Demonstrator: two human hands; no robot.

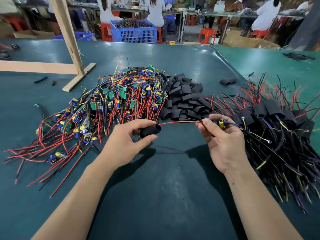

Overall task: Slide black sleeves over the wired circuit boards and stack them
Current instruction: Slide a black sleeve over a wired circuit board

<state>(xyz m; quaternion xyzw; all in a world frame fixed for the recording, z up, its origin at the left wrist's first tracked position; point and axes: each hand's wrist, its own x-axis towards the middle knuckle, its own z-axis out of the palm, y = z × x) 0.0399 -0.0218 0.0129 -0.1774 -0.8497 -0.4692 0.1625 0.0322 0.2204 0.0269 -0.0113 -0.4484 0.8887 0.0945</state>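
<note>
My left hand pinches a black sleeve between thumb and fingers, just above the mat. My right hand holds a small circuit board with a yellow capacitor. The board's red wire runs left and enters the sleeve's open end. A heap of bare wired boards lies to the left of centre. Loose black sleeves are piled behind my hands. Sleeved boards with trailing wires are stacked on the right.
The work surface is a dark green mat. A wooden frame stands at the back left. One stray sleeve lies behind the right stack. Blue crates, red stools and seated people fill the background.
</note>
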